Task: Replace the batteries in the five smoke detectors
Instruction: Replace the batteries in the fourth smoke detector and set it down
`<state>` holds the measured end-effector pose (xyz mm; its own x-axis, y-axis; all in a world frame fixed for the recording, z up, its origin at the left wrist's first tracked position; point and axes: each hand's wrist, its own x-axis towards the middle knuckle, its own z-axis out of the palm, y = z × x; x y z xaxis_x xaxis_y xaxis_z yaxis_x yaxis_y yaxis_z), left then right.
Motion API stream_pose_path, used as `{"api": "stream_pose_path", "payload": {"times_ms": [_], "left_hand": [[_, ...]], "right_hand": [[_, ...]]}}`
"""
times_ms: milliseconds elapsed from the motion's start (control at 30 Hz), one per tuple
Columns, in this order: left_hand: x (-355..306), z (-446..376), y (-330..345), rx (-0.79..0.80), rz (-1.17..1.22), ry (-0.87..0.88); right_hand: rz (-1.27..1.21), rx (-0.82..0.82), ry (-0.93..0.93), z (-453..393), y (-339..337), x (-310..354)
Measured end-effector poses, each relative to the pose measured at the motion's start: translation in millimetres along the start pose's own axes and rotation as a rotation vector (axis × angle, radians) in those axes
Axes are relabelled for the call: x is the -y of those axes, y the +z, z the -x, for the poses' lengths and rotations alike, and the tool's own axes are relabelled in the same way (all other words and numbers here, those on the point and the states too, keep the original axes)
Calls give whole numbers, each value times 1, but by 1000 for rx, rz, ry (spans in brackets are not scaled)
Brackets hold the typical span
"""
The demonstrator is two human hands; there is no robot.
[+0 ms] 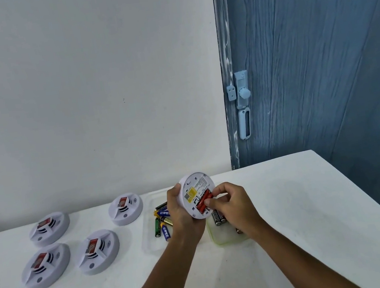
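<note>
Left hand: smoke detector gripped by its rim, held above the white surface, back facing up | right hand: red batteries in the open compartment pinched by the fingertips | four detectors lying at left | loose batteries in a clear tray beneath the hands.

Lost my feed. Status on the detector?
Left hand grips detector, back up. Right hand pinches red batteries in compartment. Nothing blocking.
</note>
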<state>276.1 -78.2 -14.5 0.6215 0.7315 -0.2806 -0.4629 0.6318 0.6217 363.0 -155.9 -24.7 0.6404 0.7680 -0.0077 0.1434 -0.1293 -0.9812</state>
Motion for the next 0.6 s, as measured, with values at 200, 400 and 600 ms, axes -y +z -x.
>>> {"api": "stream_pose_path", "payload": {"times_ms": [200,400,600], "left_hand": [[-1,2,-1,0,4,11],[-9,-1,6,14,11,42],[-7,-2,6,-15,-12,46]], "right_hand": [[-31,27,-1,1,-4,4],[-12,-60,-109,4,13,0],[-16,-204,-88,-3,15,4]]}}
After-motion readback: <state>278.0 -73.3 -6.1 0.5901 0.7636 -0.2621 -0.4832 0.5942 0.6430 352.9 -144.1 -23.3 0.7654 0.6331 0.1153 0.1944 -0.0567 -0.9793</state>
